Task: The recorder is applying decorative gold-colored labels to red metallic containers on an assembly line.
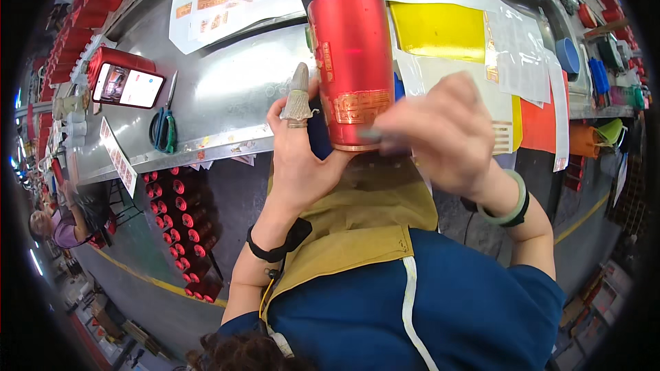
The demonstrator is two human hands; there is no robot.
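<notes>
A glossy red bottle (354, 51) with gold decals lies with its neck pointing away from me and its base toward me. My left hand (302, 158) grips its left side, the thumb at the base rim. A pale fabric finger cover sits on one raised finger of that hand. My right hand (447, 137) is smeared by motion just right of the bottle's lower end, its fingertips close to the gold decal band (361, 106). A greyish covering shows at one of its fingertips. Whether those fingers hold anything is not clear.
On the metal bench (227, 89) lie a phone (128, 86), scissors (163, 127), decal sheets (237, 0) and a yellow sheet (440, 31). A decal strip (118, 154) overhangs the left edge. Red bottles (180, 220) stand below. Another person (62, 227) is far left.
</notes>
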